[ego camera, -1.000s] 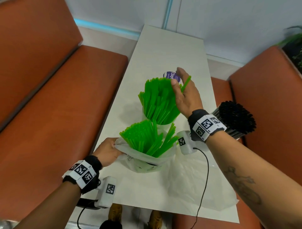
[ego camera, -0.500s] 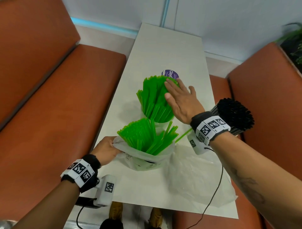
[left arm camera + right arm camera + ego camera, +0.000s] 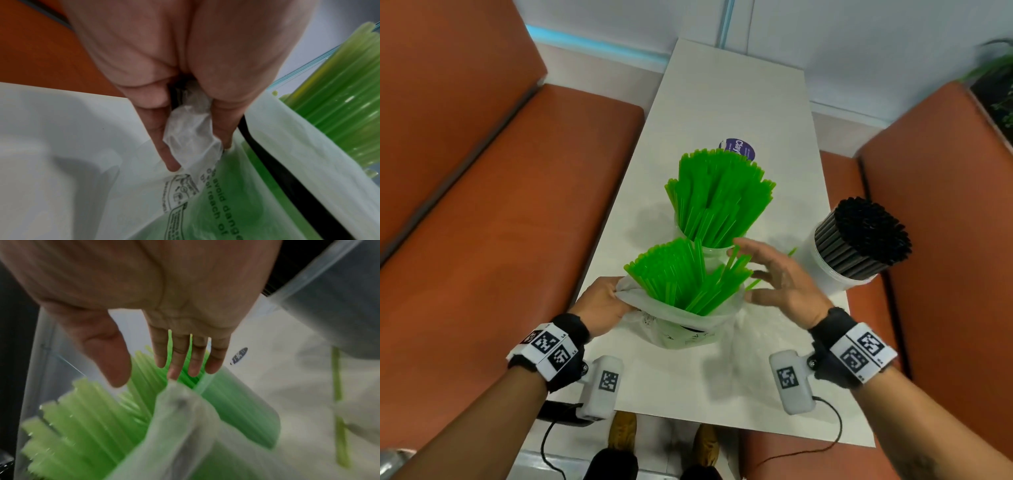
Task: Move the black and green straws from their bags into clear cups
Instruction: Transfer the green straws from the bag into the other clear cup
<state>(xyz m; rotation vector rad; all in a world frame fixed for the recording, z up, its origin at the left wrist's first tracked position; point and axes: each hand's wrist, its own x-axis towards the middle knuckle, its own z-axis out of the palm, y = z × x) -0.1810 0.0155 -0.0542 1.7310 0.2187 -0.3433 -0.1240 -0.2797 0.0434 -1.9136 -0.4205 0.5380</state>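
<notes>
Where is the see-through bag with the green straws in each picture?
Head: the bag stands low in the middle on the table, its left edge pinched by the left hand.
Left wrist: the bag fills the lower right, bunched between the fingers.
Right wrist: the bag rises at bottom centre.
Shared landmark: the green straws.

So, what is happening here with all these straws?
A person is moving straws from bags into clear cups on a white table. The left hand pinches the rim of the bag, which holds green straws. The right hand is open beside them, holding nothing. The far cup of green straws and the cup of black straws look full. One loose green straw lies on the table.
</notes>
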